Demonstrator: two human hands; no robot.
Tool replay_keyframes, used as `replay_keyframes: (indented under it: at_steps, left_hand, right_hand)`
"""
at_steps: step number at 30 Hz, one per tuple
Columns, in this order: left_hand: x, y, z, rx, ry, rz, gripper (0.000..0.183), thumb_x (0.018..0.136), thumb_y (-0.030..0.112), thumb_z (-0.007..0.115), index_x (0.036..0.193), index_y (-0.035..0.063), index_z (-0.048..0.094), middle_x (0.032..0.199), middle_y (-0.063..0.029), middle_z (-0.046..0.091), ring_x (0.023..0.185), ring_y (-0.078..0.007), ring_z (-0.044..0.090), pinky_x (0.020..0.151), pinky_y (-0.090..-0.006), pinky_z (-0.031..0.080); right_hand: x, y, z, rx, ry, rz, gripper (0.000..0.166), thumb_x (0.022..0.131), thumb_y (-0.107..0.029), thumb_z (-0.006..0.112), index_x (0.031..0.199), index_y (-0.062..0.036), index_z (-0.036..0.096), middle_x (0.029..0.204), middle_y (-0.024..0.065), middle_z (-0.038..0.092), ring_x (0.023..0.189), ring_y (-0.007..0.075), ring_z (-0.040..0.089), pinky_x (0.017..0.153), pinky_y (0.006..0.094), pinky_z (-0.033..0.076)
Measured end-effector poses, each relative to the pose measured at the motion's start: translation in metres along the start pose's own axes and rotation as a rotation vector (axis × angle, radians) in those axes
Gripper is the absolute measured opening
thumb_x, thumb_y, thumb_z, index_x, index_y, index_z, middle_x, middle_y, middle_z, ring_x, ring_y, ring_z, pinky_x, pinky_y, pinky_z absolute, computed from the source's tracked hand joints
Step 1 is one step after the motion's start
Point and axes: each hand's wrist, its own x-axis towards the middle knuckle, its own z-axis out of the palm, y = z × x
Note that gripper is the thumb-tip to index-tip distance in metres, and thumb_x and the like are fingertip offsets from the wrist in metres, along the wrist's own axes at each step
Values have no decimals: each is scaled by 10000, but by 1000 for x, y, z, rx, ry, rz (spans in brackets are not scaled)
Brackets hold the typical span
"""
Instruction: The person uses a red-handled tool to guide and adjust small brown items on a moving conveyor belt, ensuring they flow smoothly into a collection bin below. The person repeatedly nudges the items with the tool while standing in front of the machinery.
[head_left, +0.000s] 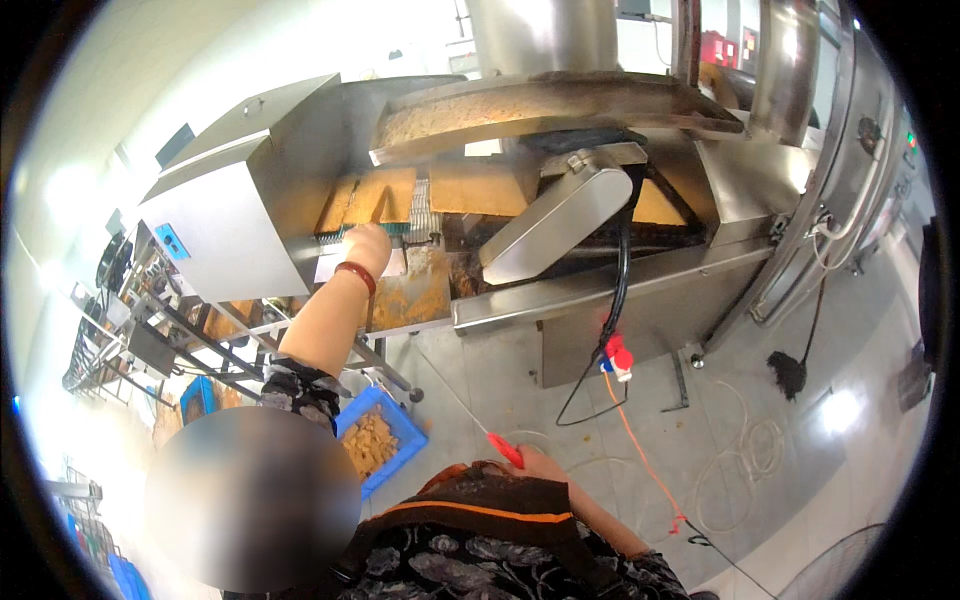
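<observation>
My left hand (366, 246), with a red bracelet at the wrist, reaches over the near end of a conveyor. Its fingers are curled at the edge of a flat golden-brown food sheet (382, 196). A narrow brown piece (382, 204) juts up past the fingers; whether the hand grips it is unclear. Beyond a strip of bare conveyor rods (424, 206) lies another golden-brown sheet (476, 187). Low by my apron, my right hand (541, 466) is closed around the red handle (505, 450) of a long thin rod (454, 391), which points down and left over the floor.
A steel housing (217, 225) stands at the left, and a slanted steel guard (559, 217) juts over the machine. On the floor, a blue crate (405, 450) holds brown pieces. A red plug connector (616, 352) hangs with cables; an orange cord (645, 457) and clear hose (761, 450) cross the floor.
</observation>
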Motion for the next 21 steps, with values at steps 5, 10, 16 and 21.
replay_keyframes:
  at_steps: [5, 10, 16, 21]
  left_hand:
    - [-7, -14, -8, 36, -3, 25, 218, 834, 158, 494, 913, 50, 666, 963, -152, 661, 895, -259, 653, 709, -351, 529]
    - [-8, -30, -7, -51, -103, -41, 263, 876, 163, 442, 1027, 38, 616, 1024, -155, 642, 945, -279, 634, 775, -363, 511]
    - [-9, -53, 6, -55, -65, -73, 256, 880, 155, 427, 1019, 50, 615, 1013, -153, 644, 941, -280, 635, 780, -374, 509]
    - [-11, -75, 19, -34, -30, -98, 291, 918, 181, 369, 1026, 52, 607, 981, -134, 655, 911, -281, 643, 756, -380, 516]
  right_hand:
    - [-8, -19, -5, 37, -24, -8, 597, 805, -514, 565, 1105, -5, 484, 1009, 232, 582, 963, 366, 564, 804, 409, 433]
    - [-8, -20, -3, 42, -5, -25, 497, 828, -420, 567, 1051, 18, 495, 980, 234, 572, 938, 353, 565, 788, 389, 427]
    - [-15, -22, 2, 0, 23, 35, 659, 768, -610, 558, 1048, -15, 527, 965, 220, 605, 947, 395, 567, 774, 426, 439]
    - [-23, -34, -1, -23, 19, 40, 508, 811, -444, 548, 1073, -11, 504, 986, 240, 592, 952, 395, 561, 777, 432, 435]
